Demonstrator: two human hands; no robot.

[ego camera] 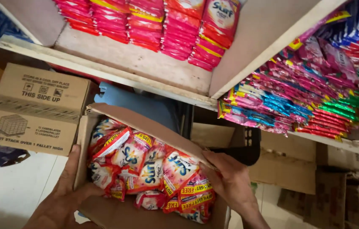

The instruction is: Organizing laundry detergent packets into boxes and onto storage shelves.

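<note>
We held one open cardboard box (145, 212) of red-and-pink sachets (145, 165) from both sides, to steady it below the shelf (137, 63). Our left hand (67, 195) pressed its near-left wall, fingers together; our right hand (228, 176) curled over the right flap. The sachets were too jumbled to count. Five stacks stood on the shelf, and one closed carton (35, 108) at far left.

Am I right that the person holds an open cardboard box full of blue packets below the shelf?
Not quite: the head view shows the packets in the cardboard box are mostly red and white, not blue. The left hand and right hand do hold the open box below the shelf.
</note>
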